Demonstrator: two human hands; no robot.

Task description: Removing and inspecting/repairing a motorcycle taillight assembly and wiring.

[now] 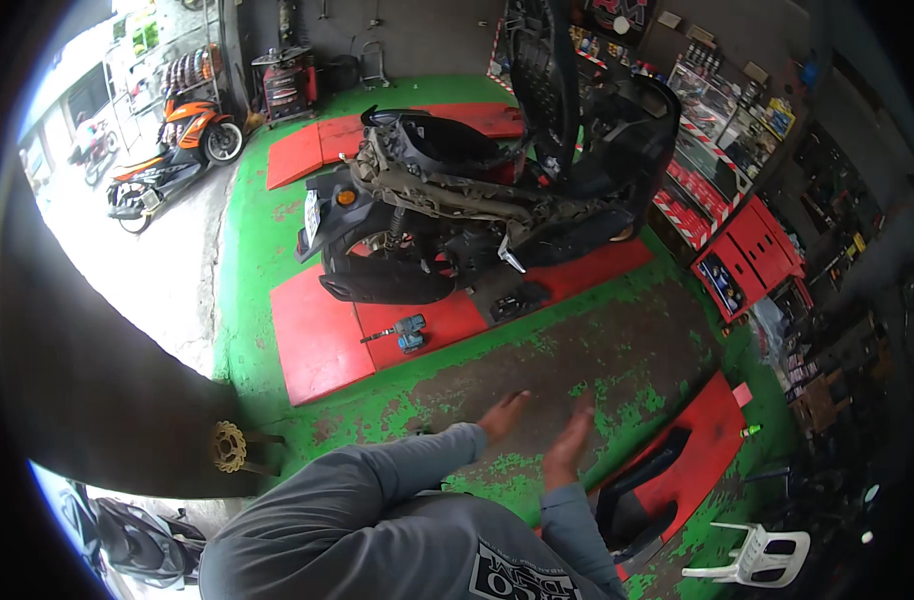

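My left hand (502, 414) and my right hand (569, 440) hang in the air above the worn green-and-brown floor, apart from each other, fingers extended and holding nothing visible. Ahead, a partly stripped black scooter (427, 210) stands on a red platform (317, 350) with its seat raised. A blue-and-black cordless power tool (410, 330) with a long bit lies on the platform, and a dark part (517, 300) lies to its right.
An orange scooter (192, 130) stands at upper left, a gold disc (229, 446) at lower left. A red tool cabinet (752, 260) is at right. Another red platform (702, 420) with black pieces and a white plastic chair (767, 550) are at lower right.
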